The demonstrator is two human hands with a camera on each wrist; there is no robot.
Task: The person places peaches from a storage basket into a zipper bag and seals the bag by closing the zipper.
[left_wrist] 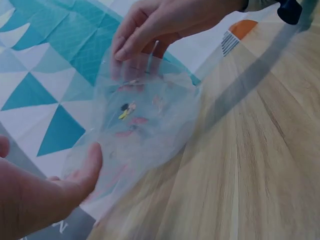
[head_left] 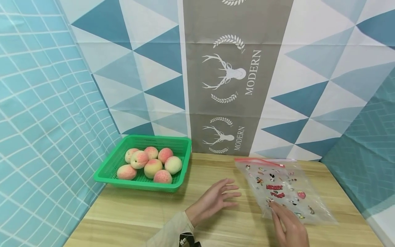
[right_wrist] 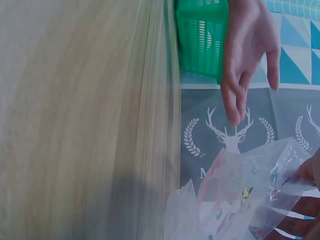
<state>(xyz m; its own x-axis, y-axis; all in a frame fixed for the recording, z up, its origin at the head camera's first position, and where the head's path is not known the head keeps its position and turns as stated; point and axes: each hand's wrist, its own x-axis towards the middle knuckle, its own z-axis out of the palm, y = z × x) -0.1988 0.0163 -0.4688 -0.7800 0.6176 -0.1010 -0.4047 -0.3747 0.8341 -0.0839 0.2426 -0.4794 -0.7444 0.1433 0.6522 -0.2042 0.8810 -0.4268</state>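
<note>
A clear zip bag (head_left: 287, 188) with a red slider strip at its far edge and small printed cartoon figures lies on the right of the table. My right hand (head_left: 290, 223) pinches its near left edge between thumb and fingers; in the left wrist view that hand (left_wrist: 170, 25) holds up the bag (left_wrist: 135, 130). To the left of the bag, my left hand (head_left: 216, 199) is held with fingers spread and nothing in it. Seen from the right wrist, the left hand (right_wrist: 250, 50) has its fingers extended toward the bag (right_wrist: 235, 200).
At the back left stands a green plastic basket (head_left: 139, 185) with several pink and cream peaches (head_left: 153, 168) in it. Patterned cloth (head_left: 225, 103) hangs behind the wooden table (head_left: 129, 209), and blue tiled cloth (head_left: 40, 113) borders it on the left.
</note>
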